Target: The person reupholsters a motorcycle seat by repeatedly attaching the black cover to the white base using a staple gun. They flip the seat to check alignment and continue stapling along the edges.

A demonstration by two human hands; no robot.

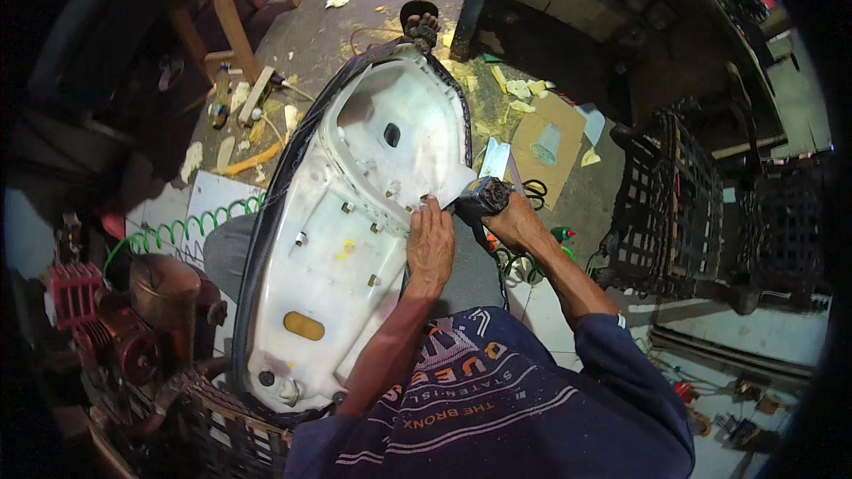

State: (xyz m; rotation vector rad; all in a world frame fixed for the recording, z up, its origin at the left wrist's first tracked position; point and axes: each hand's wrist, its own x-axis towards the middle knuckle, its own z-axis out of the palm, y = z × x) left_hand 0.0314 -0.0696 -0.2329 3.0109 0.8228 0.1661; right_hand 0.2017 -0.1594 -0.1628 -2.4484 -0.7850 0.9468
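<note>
A motorcycle seat lies bottom up across my lap, its white plastic base point(333, 253) facing me and a black cover point(266, 248) wrapped around its rim. My left hand point(430, 244) rests on the right side of the base, fingers stretched forward and fingertips close to a small metal-coloured fitting. In my right hand point(513, 220) is a dark staple gun point(484, 195), its nose against or very near the seat's right edge. My fingers wrap its handle, and part of the tool is hidden. Whether the left fingertips pinch the cover cannot be seen.
A red compressor point(133, 337) and a green coiled hose point(191, 223) are at the left. Foam scraps point(522, 89) litter the floor around a piece of cardboard point(555, 137) and black-handled scissors point(535, 191). A wooden stool point(232, 18) stands far left; black crates point(661, 200) line the right.
</note>
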